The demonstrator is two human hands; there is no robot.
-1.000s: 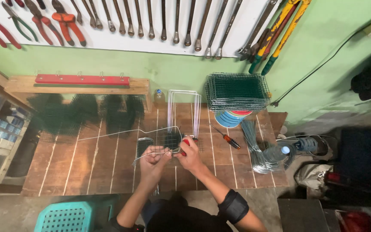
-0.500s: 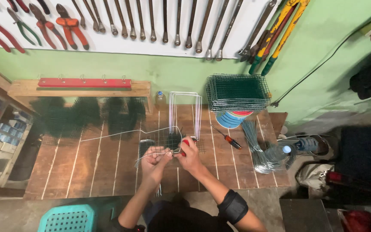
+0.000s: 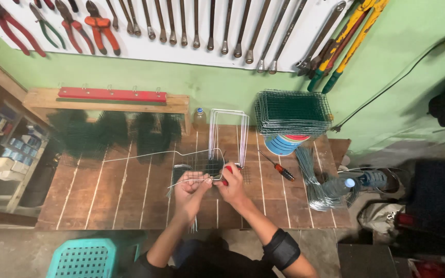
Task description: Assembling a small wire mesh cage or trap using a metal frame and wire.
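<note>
A bent wire frame [image 3: 181, 154] with a dark mesh panel [image 3: 206, 166] lies on the wooden table [image 3: 104, 195] in front of me. My left hand [image 3: 190, 188] pinches the frame's wire at the near edge of the mesh. My right hand [image 3: 231, 183] is closed around a red-handled tool [image 3: 227, 169] held against the mesh's right corner. Both hands touch each other over the frame.
A stack of green mesh panels [image 3: 292, 111] sits on blue discs [image 3: 283, 144] at the back right. Upright wire loops [image 3: 227, 131], a screwdriver [image 3: 278, 166], a bundle of wires [image 3: 312, 177], a plastic bottle [image 3: 359, 181]. Tools hang on the wall [image 3: 197, 25]. A teal stool [image 3: 86, 258] is near left.
My hands stay at the same spot on the mesh with small shifts. The view has tilted slightly.
</note>
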